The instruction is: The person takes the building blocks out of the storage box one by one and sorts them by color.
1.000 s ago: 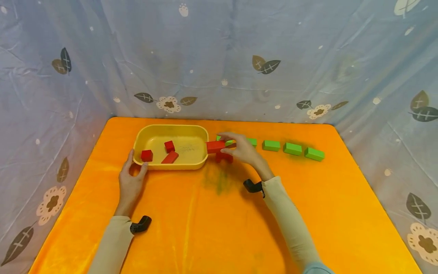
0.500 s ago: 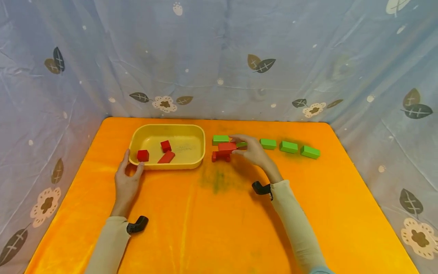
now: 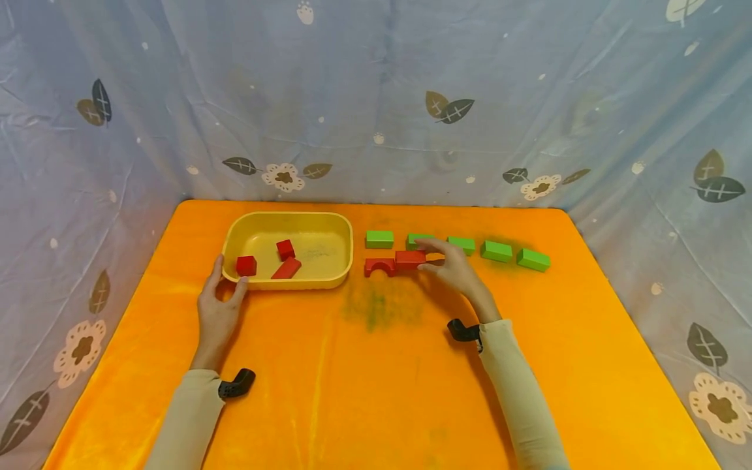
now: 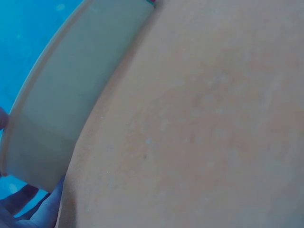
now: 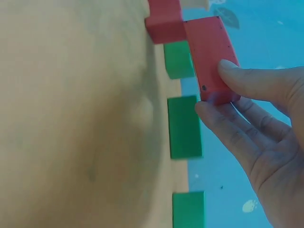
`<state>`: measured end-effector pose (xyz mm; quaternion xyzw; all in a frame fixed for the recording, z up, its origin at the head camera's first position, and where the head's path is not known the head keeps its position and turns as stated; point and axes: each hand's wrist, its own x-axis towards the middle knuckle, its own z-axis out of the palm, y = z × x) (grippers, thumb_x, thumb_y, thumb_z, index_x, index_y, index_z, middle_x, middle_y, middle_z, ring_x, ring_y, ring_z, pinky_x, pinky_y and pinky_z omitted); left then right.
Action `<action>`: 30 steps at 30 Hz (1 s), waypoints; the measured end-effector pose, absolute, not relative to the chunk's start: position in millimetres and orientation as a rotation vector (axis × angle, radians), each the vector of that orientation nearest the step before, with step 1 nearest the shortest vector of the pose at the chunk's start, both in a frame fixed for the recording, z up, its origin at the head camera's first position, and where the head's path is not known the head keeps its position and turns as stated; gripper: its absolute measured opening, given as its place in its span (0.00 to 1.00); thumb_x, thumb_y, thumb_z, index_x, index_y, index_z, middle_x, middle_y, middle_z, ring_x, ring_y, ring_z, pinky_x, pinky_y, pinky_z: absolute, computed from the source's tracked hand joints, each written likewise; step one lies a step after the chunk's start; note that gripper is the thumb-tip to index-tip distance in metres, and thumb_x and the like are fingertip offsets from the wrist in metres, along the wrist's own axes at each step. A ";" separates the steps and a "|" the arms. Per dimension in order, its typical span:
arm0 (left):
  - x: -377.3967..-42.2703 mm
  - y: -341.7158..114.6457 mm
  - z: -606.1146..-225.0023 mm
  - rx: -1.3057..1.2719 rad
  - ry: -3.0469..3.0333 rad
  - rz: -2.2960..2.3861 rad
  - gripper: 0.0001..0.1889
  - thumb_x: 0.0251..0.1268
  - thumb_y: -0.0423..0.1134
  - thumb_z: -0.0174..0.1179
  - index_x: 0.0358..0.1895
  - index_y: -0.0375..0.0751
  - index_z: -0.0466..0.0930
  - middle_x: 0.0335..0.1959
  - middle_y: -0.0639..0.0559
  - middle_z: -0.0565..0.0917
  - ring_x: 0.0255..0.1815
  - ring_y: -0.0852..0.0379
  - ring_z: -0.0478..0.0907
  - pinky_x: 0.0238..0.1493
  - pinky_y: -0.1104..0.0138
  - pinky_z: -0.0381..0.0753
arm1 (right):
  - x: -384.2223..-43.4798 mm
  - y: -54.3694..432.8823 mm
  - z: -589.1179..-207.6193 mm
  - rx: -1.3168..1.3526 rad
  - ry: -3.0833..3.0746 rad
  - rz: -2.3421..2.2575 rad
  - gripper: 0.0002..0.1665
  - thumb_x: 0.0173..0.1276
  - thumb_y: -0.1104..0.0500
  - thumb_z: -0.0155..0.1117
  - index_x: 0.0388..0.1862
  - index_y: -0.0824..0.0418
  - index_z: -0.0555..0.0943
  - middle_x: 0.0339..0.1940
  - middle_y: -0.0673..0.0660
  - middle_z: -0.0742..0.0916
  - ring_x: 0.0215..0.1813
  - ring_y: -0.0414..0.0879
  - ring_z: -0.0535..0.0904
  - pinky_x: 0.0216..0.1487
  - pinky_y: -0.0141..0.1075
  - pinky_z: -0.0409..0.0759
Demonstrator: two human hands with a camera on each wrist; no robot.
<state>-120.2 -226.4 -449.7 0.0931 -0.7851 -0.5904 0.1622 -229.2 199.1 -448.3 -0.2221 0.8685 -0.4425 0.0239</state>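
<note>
the right hand (image 3: 458, 274) pinches a red block (image 3: 409, 260) between thumb and fingers, just right of the red arch (image 3: 379, 265); whether block and arch touch, i can't tell. five green blocks (image 3: 497, 252) line up behind them on the surface (image 3: 352, 391). the left hand (image 3: 219, 318) grips the near left corner of the tray (image 3: 317, 285), which holds three red pieces (image 3: 247, 266).
</note>
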 end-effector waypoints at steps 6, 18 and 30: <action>-119.8 -226.7 -449.0 0.267 -2.252 -1.686 0.36 0.70 0.35 0.59 0.77 0.38 0.53 0.78 0.44 0.55 0.78 0.48 0.50 0.77 0.56 0.48 | -227.2 210.4 -455.8 -0.669 2.730 -1.318 0.31 0.62 0.72 0.68 0.65 0.67 0.75 0.54 0.65 0.83 0.55 0.60 0.80 0.52 0.50 0.82; -120.1 -225.9 -447.9 0.281 -2.274 -1.661 0.36 0.71 0.36 0.58 0.77 0.39 0.53 0.78 0.45 0.55 0.78 0.48 0.49 0.77 0.57 0.46 | -226.3 215.8 -464.2 -0.635 2.747 -1.243 0.30 0.63 0.72 0.67 0.65 0.65 0.75 0.53 0.65 0.83 0.55 0.59 0.80 0.53 0.49 0.82; -135.1 -240.2 -484.8 0.273 -2.249 -1.652 0.36 0.71 0.42 0.60 0.78 0.52 0.54 0.77 0.54 0.56 0.77 0.57 0.51 0.77 0.63 0.48 | -227.1 216.5 -463.4 -0.623 2.777 -1.172 0.30 0.62 0.71 0.68 0.65 0.66 0.75 0.51 0.65 0.83 0.54 0.59 0.80 0.53 0.50 0.82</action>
